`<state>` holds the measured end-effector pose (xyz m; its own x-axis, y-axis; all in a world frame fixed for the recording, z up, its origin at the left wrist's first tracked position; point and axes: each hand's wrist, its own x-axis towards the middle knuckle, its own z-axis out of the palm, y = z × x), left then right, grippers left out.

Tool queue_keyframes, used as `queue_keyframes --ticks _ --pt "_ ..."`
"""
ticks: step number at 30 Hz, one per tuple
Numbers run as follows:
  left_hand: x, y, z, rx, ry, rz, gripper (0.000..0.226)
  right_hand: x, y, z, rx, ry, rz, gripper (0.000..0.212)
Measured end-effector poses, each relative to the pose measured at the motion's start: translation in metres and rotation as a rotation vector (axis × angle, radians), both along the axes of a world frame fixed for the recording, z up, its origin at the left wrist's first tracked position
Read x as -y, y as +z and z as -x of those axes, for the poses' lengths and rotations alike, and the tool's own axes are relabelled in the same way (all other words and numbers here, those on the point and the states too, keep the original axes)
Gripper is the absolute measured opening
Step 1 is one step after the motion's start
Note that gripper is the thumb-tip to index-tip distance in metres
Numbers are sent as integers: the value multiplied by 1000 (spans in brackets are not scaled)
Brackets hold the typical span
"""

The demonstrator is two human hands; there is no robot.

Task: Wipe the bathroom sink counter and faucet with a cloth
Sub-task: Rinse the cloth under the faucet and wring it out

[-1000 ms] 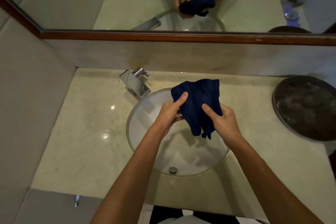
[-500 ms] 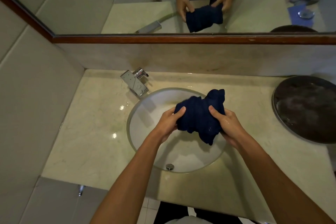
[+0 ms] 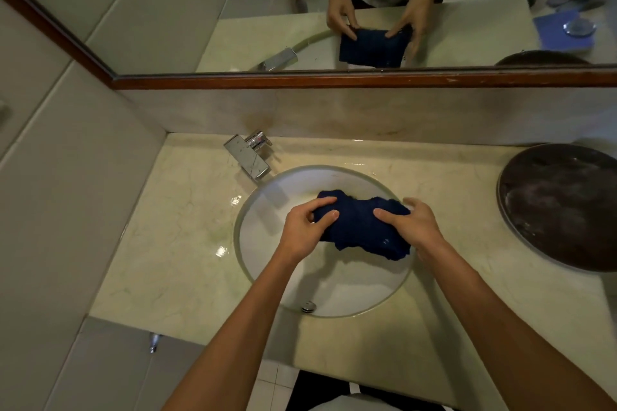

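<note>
Cloth, dark blue, hangs bunched between both hands at the centre of the frame, over the white basin of the sink. A second ago it was held up and partly spread; half a second ago it was gathered into a lump; now it is drawn out sideways into a thick roll. The left hand curls its fingers and thumb round the left end, and the right hand pinches and wraps the right end, so each grip is closed on fabric. My reading is that the cloth is being folded or wrung before wiping, since neither the counter nor the faucet, at upper left of the basin, is being touched by it.

Whether the cloth is wet cannot be told, though bright spots left of the basin suggest water on the counter. A dark round tray at the right edge is cut off. The underside of the cloth and the right hand's far fingers are hidden.
</note>
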<state>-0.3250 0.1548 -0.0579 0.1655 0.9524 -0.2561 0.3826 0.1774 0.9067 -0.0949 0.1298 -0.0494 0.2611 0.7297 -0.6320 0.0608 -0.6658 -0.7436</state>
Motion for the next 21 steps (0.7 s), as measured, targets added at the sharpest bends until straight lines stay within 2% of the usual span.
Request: queue_keyframes --ticks 1,3,5,7,13,16,19,21 --pt "0 2 2 15 -8 31 42 1 2 -3 -27 25 -60 90" --pt "0 7 7 31 -27 94 61 4 2 -10 -106 129 -207 97" --pt "-1 12 12 -9 -45 114 68 5 -3 -19 -136 267 -286 89" --pt "-2 17 14 -118 -55 79 60 4 -7 -23 -83 352 -315 77" --pt "3 27 10 -378 -55 -51 39 2 -8 -16 499 477 -385 47" --pt "3 32 10 -486 -28 -44 32 3 -11 -13 649 523 -441 35" --pt "3 37 15 -578 -1 -2 24 1 -18 -13 532 528 -479 33" --pt "4 37 24 -535 38 56 29 -1 -22 -14 263 496 -441 31"
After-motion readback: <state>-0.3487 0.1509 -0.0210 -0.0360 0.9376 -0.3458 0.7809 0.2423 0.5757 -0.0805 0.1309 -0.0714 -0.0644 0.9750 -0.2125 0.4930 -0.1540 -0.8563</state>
